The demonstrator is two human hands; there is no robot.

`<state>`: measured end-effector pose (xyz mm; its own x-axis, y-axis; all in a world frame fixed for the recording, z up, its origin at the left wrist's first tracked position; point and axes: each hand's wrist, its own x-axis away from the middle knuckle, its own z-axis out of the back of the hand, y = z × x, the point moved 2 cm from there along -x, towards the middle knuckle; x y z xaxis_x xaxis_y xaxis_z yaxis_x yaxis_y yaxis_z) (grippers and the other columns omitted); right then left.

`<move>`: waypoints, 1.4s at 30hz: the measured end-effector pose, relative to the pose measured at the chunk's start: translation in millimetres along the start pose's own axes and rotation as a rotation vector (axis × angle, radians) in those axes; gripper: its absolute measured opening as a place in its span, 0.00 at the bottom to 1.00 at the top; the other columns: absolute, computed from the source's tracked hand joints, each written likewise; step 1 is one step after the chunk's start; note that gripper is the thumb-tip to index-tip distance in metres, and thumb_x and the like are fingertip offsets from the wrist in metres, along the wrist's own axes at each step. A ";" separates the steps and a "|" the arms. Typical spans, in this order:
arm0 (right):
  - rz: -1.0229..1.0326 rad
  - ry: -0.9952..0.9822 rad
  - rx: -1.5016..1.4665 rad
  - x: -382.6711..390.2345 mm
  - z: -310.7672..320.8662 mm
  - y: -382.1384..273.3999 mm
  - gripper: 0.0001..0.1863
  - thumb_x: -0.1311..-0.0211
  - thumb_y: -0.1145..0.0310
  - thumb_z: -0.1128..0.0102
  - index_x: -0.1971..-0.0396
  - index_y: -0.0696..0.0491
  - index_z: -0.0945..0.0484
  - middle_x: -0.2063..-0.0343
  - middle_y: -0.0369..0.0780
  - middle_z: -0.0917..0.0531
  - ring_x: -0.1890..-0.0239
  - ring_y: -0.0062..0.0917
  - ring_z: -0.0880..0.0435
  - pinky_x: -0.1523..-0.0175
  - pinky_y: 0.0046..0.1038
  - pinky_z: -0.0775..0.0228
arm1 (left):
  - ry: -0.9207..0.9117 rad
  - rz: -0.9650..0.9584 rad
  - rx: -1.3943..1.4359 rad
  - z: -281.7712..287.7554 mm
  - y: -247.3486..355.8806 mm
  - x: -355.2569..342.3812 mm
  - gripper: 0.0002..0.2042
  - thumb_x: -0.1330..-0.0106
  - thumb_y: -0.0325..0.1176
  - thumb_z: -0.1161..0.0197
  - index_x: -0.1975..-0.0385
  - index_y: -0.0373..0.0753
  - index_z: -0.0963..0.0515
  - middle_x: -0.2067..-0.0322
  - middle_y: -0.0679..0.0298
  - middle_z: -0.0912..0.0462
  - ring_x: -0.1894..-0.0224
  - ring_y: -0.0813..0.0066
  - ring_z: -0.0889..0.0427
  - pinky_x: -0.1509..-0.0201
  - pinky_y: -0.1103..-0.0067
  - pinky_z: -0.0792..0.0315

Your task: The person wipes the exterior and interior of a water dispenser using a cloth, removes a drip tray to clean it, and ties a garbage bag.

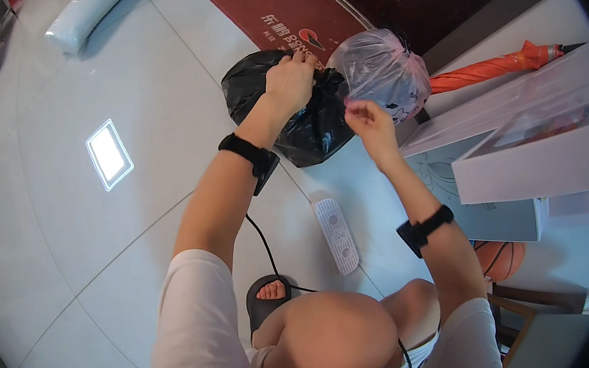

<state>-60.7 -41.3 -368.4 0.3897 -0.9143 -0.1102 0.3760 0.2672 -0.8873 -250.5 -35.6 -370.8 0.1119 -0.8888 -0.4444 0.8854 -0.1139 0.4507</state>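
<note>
A full black plastic bag (314, 137) sits on the tiled floor ahead of me. My left hand (291, 81) reaches over its top, with the fingers curled into the black plastic. Against its right side rests a filled, see-through pink plastic bag (375, 64), gathered into a twist on its right. Low on that bag's near left side, my right hand (372, 126) is closed in a pinch. A small pink bit shows between its fingertips, seemingly part of the pink bag. Both wrists wear black straps. What fills the black bag is hidden.
Behind the bags lies a dark red doormat (273, 10). An orange folded umbrella (487, 72), a white box (534, 162) and a basketball (502, 259) line the right side. A white power strip (336, 236) lies nearer me. A white plastic-wrapped roll (83, 19) is far left.
</note>
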 end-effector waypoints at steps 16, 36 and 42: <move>-0.141 0.095 -0.268 -5.5 -65.6 -3.0 0.08 0.47 0.75 0.39 0.79 0.56 0.30 0.81 0.29 0.30 0.77 0.12 0.36 0.70 0.17 0.44 | -0.091 -0.004 0.261 35.6 -6.9 80.8 0.09 0.51 0.30 0.36 0.70 0.37 0.23 0.70 0.56 0.20 0.63 0.58 0.22 0.57 0.68 0.30; 0.010 -0.180 -0.361 38.0 -60.9 -29.3 0.02 0.44 0.78 0.44 0.74 0.58 0.27 0.78 0.29 0.27 0.74 0.11 0.32 0.66 0.14 0.40 | -0.312 0.036 0.812 38.6 -15.1 120.9 0.09 0.48 0.21 0.39 0.66 0.36 0.24 0.64 0.61 0.27 0.65 0.71 0.26 0.59 0.78 0.31; 0.045 -0.062 -0.095 48.8 -58.8 -33.5 0.07 0.49 0.76 0.38 0.77 0.59 0.29 0.81 0.32 0.28 0.78 0.14 0.32 0.71 0.19 0.37 | -0.320 -0.016 0.888 36.1 -10.9 128.9 0.07 0.46 0.23 0.41 0.67 0.35 0.26 0.68 0.64 0.27 0.67 0.77 0.29 0.64 0.81 0.34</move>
<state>-103.7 -112.7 -370.5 0.4570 -0.8806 -0.1256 0.2768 0.2749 -0.9208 -261.9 -164.9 -405.0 -0.1434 -0.9488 -0.2815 0.2037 -0.3067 0.9298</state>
